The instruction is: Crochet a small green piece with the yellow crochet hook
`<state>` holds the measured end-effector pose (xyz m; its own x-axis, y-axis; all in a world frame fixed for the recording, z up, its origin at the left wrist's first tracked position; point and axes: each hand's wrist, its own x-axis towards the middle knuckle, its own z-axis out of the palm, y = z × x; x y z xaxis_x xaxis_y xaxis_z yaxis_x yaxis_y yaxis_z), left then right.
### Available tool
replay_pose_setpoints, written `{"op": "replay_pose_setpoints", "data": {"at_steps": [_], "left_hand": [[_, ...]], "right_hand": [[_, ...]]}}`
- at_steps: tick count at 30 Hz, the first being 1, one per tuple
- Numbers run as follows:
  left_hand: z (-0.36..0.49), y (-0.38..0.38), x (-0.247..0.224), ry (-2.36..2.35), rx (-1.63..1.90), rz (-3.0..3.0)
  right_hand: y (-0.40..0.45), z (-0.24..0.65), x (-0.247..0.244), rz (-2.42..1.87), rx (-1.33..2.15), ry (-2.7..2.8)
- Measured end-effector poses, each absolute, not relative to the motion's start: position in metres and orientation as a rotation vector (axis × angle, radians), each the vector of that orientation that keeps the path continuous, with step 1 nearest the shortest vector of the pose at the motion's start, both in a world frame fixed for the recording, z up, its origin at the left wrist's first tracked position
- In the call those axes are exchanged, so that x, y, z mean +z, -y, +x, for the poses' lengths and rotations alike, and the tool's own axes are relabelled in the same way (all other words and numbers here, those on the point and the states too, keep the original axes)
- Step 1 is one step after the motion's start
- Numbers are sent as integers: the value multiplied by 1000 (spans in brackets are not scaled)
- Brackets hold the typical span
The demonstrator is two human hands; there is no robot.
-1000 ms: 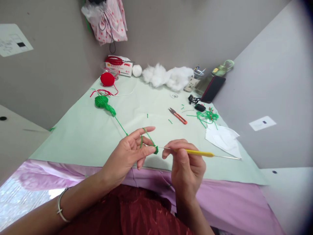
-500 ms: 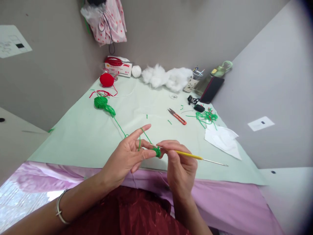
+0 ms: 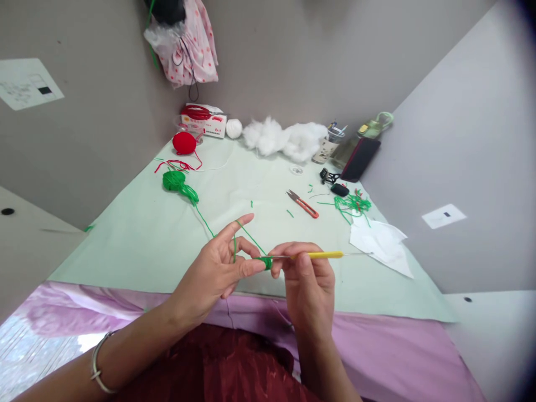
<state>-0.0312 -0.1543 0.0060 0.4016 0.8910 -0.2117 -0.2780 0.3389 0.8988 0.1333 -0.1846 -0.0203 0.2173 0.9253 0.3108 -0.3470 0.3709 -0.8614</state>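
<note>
Between the thumb and fingers of my left hand (image 3: 224,259) a small green crochet piece (image 3: 267,262) is pinched. Green yarn (image 3: 204,221) runs from a green yarn ball (image 3: 173,181) over my raised left index finger and down to the piece. My right hand (image 3: 312,279) grips a crochet hook (image 3: 322,255) by its yellow handle, the shaft pointing left. The hook's tip is at the top of the green piece; whether it sits inside a stitch I cannot tell. The fingertips of both hands are close together around the piece.
Orange-handled thread snips (image 3: 304,204) lie mid-table. Green yarn scraps (image 3: 355,204), white paper (image 3: 381,240) and a phone (image 3: 360,159) are to the right. Along the back are white stuffing (image 3: 285,139), a white yarn ball (image 3: 233,129) and a red yarn ball (image 3: 184,143).
The crochet hook has swung from a slant to nearly level, its right end rising. My right hand turned slightly with it, while my left still pinches the green piece. The view tilted a little.
</note>
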Motion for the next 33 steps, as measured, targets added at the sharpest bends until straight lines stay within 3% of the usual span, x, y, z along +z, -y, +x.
{"op": "replay_pose_setpoints", "data": {"at_steps": [7, 14, 18, 27, 33], "left_hand": [[-34, 158, 7, -840, 900, 953], [-30, 165, 13, -954, 1033, 1004], [-32, 162, 12, -815, 904, 894], [-34, 157, 17, -781, 905, 845], [-29, 161, 12, -853, 973, 889]], "right_hand": [[189, 140, -16, -784, 958, 1111], [204, 142, -23, -944, 292, 1627], [207, 142, -33, -1015, -65, 1803], [190, 131, -13, -842, 680, 1193], [198, 127, -28, -1001, 189, 1577]]}}
